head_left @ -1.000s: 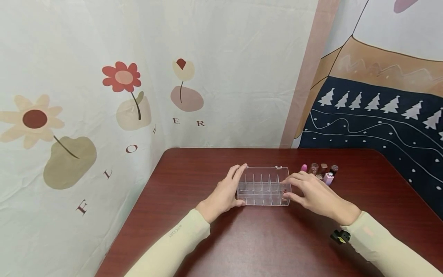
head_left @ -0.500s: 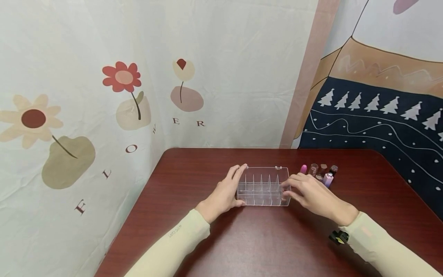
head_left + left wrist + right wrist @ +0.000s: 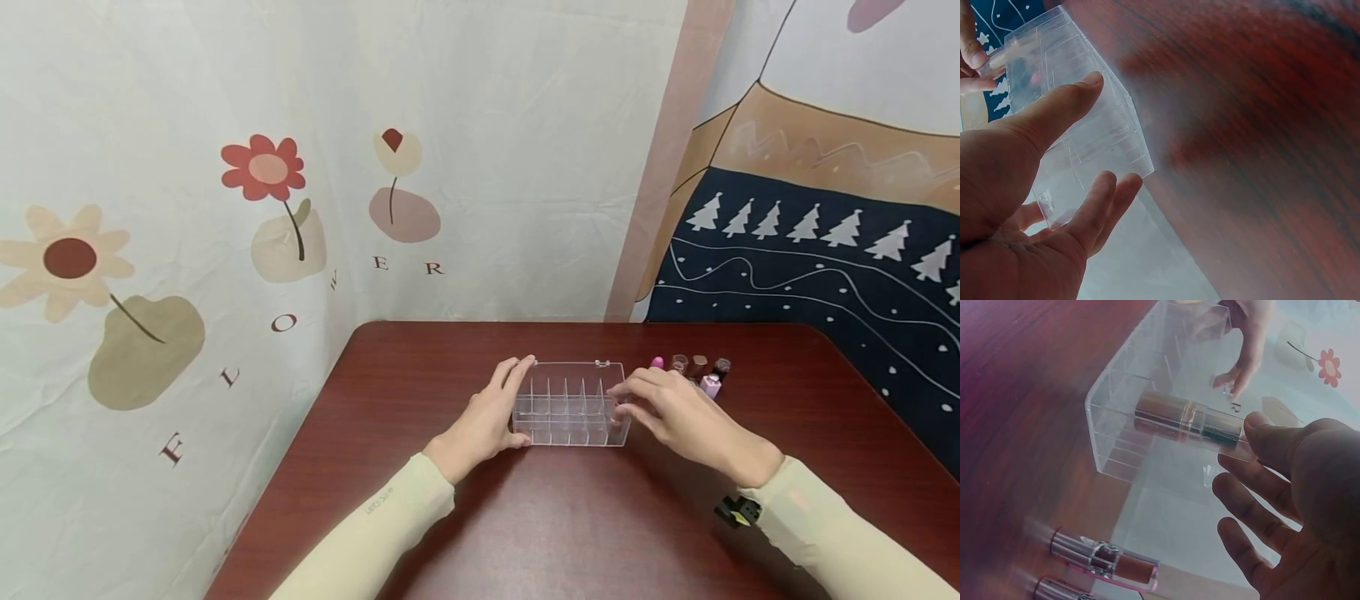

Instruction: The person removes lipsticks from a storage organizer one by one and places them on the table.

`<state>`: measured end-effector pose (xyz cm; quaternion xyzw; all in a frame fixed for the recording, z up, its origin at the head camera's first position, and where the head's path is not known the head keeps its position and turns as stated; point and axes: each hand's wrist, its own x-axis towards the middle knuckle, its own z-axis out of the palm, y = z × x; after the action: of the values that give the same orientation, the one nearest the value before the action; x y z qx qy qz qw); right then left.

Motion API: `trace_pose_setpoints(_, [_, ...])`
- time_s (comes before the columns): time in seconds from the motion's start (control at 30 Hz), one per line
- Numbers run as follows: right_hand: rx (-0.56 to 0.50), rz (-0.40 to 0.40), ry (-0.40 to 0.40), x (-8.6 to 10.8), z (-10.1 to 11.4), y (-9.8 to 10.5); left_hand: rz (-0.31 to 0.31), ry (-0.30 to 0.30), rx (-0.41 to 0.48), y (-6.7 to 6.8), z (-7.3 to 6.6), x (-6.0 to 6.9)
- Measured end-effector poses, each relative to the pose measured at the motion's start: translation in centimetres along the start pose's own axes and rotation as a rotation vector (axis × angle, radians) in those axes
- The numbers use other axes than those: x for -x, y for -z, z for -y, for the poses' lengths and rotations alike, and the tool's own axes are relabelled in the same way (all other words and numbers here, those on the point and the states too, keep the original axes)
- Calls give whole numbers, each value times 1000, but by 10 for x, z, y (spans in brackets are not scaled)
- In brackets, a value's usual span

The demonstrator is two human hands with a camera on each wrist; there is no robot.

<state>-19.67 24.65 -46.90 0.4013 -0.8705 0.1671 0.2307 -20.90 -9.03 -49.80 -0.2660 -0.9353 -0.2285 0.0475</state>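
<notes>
A clear plastic organizer box (image 3: 570,429) with thin dividers stands on the table. My left hand (image 3: 483,417) grips its left end, with the thumb in front and fingers behind. At the right end my right hand (image 3: 675,417) holds a lipstick tube (image 3: 1188,422) between thumb and index finger, near the tube's clear end. The other fingers of that hand are spread apart. In the right wrist view the tube overlaps the rightmost compartments. How deep it sits there I cannot tell through the clear walls.
Behind my right hand stand several lipsticks, among them a pink one (image 3: 657,363), a brown-topped tube (image 3: 699,365) and a lilac one (image 3: 710,385). The dark red tabletop (image 3: 450,350) ends at a printed curtain (image 3: 495,208).
The right thumb has moved up slightly at the box's right end. My left hand and the box look the same as before.
</notes>
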Motion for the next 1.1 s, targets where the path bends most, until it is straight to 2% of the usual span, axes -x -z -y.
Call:
trace_pose_setpoints(0.33, [-8,2,-100,-3,5,14,2,5,8,1,0,-1])
trace_pose_setpoints(0.73, [-15,-99,-61,-3,0,26,8,5,1,0,0,-1])
trace_pose_setpoints(1.1, [-34,-161,-74,-1,-6,40,2,1,8,1,-1,0])
